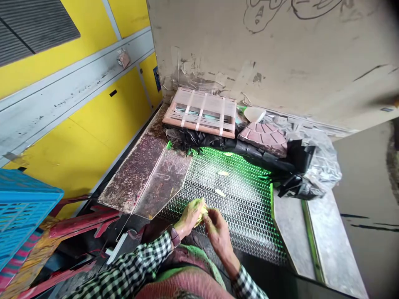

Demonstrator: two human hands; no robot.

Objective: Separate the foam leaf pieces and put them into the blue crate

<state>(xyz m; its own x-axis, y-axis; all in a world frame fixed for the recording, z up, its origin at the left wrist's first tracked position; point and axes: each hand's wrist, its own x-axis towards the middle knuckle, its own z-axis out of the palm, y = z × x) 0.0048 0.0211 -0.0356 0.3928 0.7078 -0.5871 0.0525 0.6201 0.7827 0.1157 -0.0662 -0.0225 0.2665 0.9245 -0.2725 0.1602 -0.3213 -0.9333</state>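
My left hand (190, 216) is closed around a bunch of thin pale-yellow pieces (201, 214), held low over the near part of a metal mesh belt (243, 211). My right hand (218, 232) meets it from the right, thumb and fingers pinched at the edge of the bunch. What exactly sits between those fingertips is too small to make out. Farther up the belt lie single yellow pieces, such as one flat oval piece (220, 193) and another yellow piece (222, 173). Green and white light falls across the mesh.
Behind the belt, a wooden frame wrapped in clear film (201, 112) rests on black plastic (218, 141). Beside it lie a pinkish segmented slab (264, 137) and crumpled clear plastic (324, 162). Metal plates (165, 174) flank the belt. A blue crate (28, 203) stands at left.
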